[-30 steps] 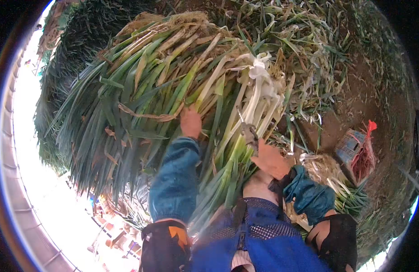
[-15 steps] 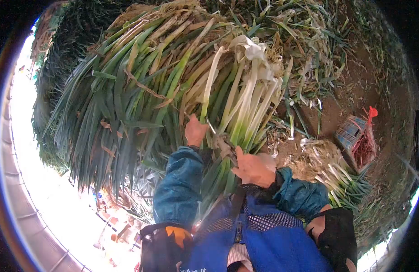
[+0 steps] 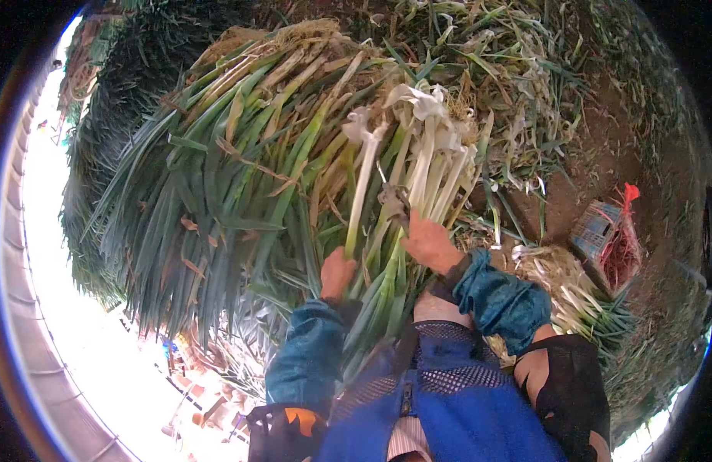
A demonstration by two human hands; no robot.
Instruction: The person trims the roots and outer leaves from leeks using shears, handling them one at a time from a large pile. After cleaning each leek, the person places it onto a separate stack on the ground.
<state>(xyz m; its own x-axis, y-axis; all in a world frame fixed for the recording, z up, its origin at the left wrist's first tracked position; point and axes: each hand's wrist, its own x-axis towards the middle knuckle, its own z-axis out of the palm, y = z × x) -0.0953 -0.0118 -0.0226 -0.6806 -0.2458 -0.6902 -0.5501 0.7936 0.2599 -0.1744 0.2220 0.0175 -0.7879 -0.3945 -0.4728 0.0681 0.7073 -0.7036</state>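
Note:
My left hand (image 3: 338,271) is closed around the green part of a long onion stalk (image 3: 363,185), whose white end points up and away from me. To its right, my right hand (image 3: 431,243) has its fingers pressed together on a dark brownish strip (image 3: 394,204), which I cannot make out clearly. White-stemmed stalks (image 3: 429,165) with green leaves lie beneath and beyond that hand. On the left spreads a large heap of unpeeled green onions (image 3: 217,177) with brown outer leaves and roots at the far end.
A smaller bunch of onions (image 3: 575,296) lies at the right on the soil. Beyond it is a patterned box (image 3: 602,231) with red strings and a red knot. Stripped leaves (image 3: 517,100) cover the ground at the far right. Dark green leaves (image 3: 109,154) are piled at the far left.
My left hand has moved nearer to me and holds a stalk whose white end now has loose peel at its tip. My right hand has moved up and away from my body.

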